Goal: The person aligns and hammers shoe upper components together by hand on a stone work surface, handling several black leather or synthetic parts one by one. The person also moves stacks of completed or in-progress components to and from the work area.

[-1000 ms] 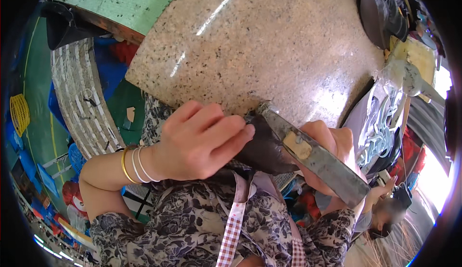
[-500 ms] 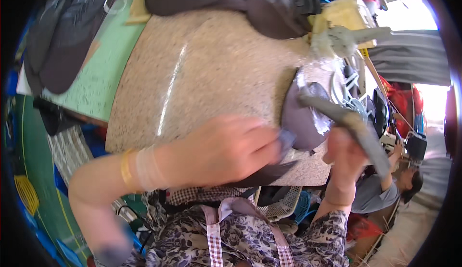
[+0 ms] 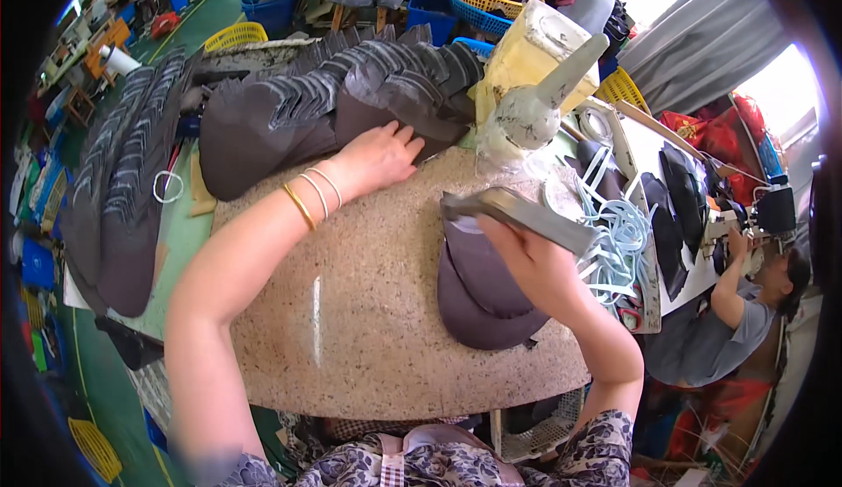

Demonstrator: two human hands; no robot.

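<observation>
My left hand (image 3: 379,157) reaches forward across the speckled stone slab (image 3: 351,311) and rests, fingers spread, on a fanned row of dark grey cut fabric pieces (image 3: 351,101). My right hand (image 3: 535,263) grips a flat grey metal tool (image 3: 517,211) and holds it over a small stack of dark grey curved pieces (image 3: 482,290) lying on the right part of the slab. Gold and white bangles (image 3: 311,196) sit on my left wrist.
More dark fabric stacks (image 3: 114,215) line the green table at left. A yellowish container with a grey cone-shaped tool (image 3: 535,75) stands behind the slab. White-blue tape loops (image 3: 614,241) lie at right. A seated person (image 3: 737,311) works at a machine on the right. Baskets stand at the back.
The view has tilted up from my lap to the table. My left hand let go of the dark piece and reached to the far fabric row; the dark pieces now lie on the slab.
</observation>
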